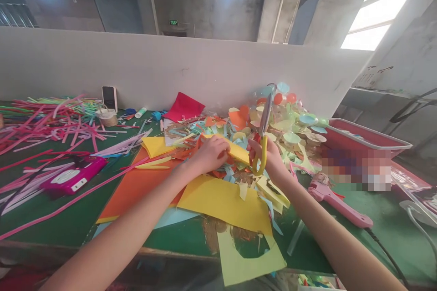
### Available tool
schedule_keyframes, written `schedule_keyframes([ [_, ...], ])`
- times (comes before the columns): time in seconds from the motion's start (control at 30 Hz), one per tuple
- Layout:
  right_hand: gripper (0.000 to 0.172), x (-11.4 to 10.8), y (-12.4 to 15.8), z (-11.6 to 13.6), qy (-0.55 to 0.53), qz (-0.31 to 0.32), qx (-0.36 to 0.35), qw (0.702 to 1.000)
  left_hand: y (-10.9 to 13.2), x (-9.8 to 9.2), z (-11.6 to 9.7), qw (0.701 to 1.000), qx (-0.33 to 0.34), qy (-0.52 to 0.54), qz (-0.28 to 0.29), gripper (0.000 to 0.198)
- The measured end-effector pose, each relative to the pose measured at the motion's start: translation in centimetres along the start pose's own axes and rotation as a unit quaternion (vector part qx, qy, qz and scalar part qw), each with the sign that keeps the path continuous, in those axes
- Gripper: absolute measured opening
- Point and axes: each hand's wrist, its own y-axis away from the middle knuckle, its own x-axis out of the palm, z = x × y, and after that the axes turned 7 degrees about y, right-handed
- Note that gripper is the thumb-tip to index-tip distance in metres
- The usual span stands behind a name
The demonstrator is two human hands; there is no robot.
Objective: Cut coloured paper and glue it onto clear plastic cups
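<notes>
We pinched folded yellow paper (pixel 239 153) in our left hand (pixel 213 151) above crowded scraps (pixel 273 194), gripped scissors (pixel 265 120) in our right hand (pixel 269 157), and saw a light green sheet (pixel 247 269) poke over the desk's (pixel 165 238) front edge.

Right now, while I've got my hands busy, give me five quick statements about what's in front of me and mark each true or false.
1. The right hand holds scissors. True.
2. The left hand holds a yellow piece. True.
3. The pink glue gun lies left of both hands. False: the pink glue gun lies to their right.
4. The pale green sheet has a curved cut-out. True.
5. The red sheet lies nearer you than the hands. False: the red sheet lies beyond them.
</notes>
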Motion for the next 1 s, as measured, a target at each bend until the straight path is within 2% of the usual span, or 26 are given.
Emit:
schedule_keyframes([
  [0.4,0.05,0.0,0.0,0.1,0.002,0.003,0.004,1.0,0.5,-0.8,0.5,1.0,-0.017,0.016,-0.001,0.007],
  [0.67,0.05,-0.1,-0.1,0.3,0.007,0.011,0.001,1.0,0.6,-1.5,1.6,0.997,-0.059,0.033,-0.037,0.016],
  [1.0,0.05,0.0,-0.3,0.0,-0.005,0.014,0.008,1.0,0.7,-1.6,1.9,0.996,-0.081,0.032,-0.031,0.019],
])
